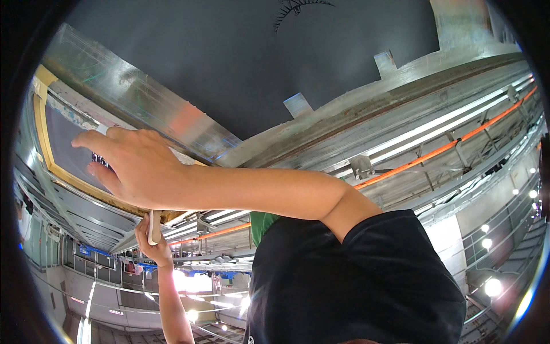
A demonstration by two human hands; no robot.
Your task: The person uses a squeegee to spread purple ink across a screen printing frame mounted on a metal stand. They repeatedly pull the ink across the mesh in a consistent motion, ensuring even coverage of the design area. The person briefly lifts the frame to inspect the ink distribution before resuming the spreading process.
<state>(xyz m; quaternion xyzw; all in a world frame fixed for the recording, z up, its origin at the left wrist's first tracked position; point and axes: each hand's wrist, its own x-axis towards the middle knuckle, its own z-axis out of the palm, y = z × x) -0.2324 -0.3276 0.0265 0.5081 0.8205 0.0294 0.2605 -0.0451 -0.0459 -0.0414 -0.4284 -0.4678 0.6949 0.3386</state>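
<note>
A right hand (134, 169), fingers closed on something hidden, presses against a yellow-framed grey panel (63, 146), while just below the panel a left hand (153, 238) grips a pale flat tool (154, 226), with metal ceiling beams (401, 114) beyond.

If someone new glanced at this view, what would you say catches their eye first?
Probably the right hand, reaching across the middle to press flat against a dark panel in a yellow frame overhead at the left. Just below it, the left hand rises from the lower edge with its grip around a pale, narrow tool. An orange pipe slants across the metal ceiling beams on the right.
</note>
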